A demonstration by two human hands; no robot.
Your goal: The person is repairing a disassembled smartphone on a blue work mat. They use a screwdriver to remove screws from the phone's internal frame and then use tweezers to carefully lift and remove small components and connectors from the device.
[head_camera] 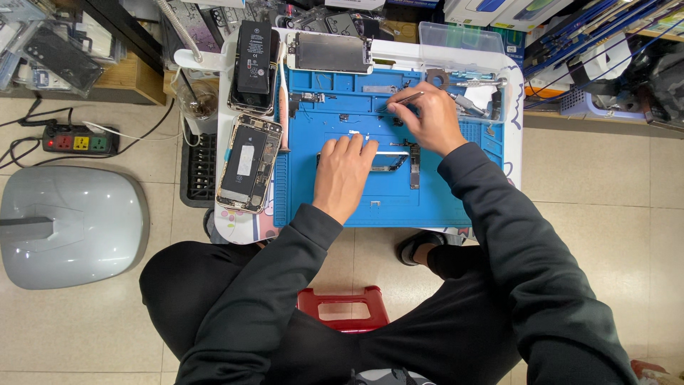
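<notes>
Left hand (344,175) pressing flat, fingers released, on circuit board (393,162); right hand (426,117) pinching tweezers (399,102); clear tray (459,37) of tools at one o'clock

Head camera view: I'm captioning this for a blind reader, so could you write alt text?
Seen from above, a seated person's right hand holds thin metal tweezers over a blue rubber repair mat, while the left hand presses a dark circuit board. An opened phone body lies left of the mat.
</notes>
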